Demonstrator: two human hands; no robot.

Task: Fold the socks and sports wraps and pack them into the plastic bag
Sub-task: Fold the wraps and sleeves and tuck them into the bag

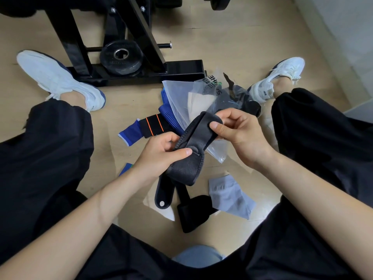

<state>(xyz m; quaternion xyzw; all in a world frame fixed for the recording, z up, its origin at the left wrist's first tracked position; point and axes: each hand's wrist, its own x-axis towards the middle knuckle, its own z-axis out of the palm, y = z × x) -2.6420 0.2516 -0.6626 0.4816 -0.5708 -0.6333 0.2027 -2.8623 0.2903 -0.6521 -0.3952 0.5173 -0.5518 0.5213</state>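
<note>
Both my hands hold a black padded sports wrap above the floor. My left hand pinches its lower part with the thumb on top. My right hand grips its upper folded end. Behind it lies a clear plastic bag with printed letters and dark items inside. A blue sock and a black wrap with orange stripes lie to the left. A grey sock lies near my right knee, and black straps lie below my hands.
I sit on a wooden floor with legs spread in black trousers, white shoes at either side. A black metal gym frame with a weight plate stands ahead. A wall runs along the right.
</note>
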